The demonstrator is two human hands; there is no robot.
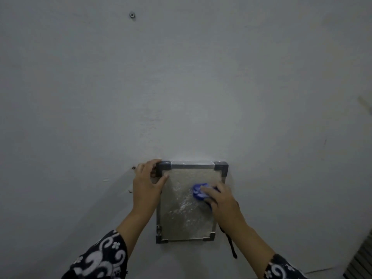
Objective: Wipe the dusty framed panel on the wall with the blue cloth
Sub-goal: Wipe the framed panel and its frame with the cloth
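Dusty grey metal-framed panel [187, 208] looked only partly wiped, right hand [223, 204] squeezing the crumpled blue cloth [198, 191], left hand [147, 186] gripping its frame corner.

Left hand [148, 183] gripped framed panel [187, 216] top-left corner | right hand [220, 200] pressed blue cloth [198, 191] against panel's upper right

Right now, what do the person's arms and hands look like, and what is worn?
Both hands, left hand and right hand, are bare, no gloves. The forearms are uncovered; dark sleeves with white swirl and flower patterns begin near the elbows.
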